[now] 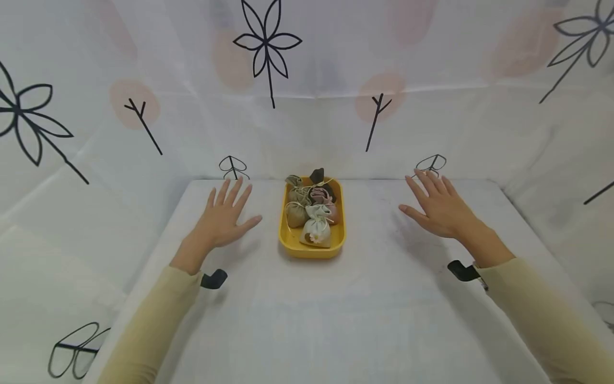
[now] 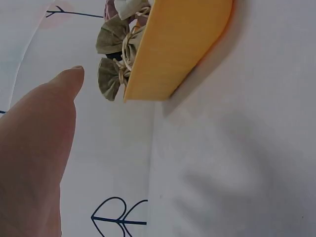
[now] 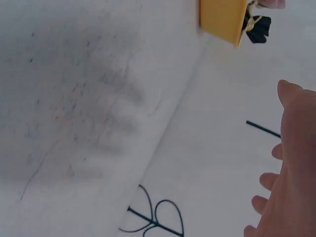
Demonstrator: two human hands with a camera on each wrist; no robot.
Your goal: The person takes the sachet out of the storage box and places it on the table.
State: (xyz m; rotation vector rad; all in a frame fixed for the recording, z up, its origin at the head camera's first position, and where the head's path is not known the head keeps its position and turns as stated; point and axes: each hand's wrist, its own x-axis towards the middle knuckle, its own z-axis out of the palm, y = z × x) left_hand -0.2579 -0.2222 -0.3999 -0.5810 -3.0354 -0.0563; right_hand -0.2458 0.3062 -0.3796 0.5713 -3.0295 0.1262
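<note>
A yellow tray (image 1: 312, 253) stands at the far middle of the table, holding several small drawstring pouches. In front lies a white pouch (image 1: 316, 230) with a small flower on it; olive pouches (image 1: 296, 214), a pink pouch (image 1: 332, 212) and a dark one (image 1: 317, 175) are packed behind and beside it. Left of the tray, my left hand (image 1: 221, 220) hovers with its fingers spread, touching nothing. My right hand (image 1: 442, 211) hovers to the right, fingers straight and apart from everything. The left wrist view shows the thumb (image 2: 54, 106) near the tray's side (image 2: 180, 44).
A white cloth covers the table (image 1: 307, 320). Behind and at both sides hangs a pale curtain (image 1: 316, 128) printed with black leaf drawings and peach spots. Dark straps (image 1: 213, 279) sit at both wrists, and the hands cast shadows on the cloth.
</note>
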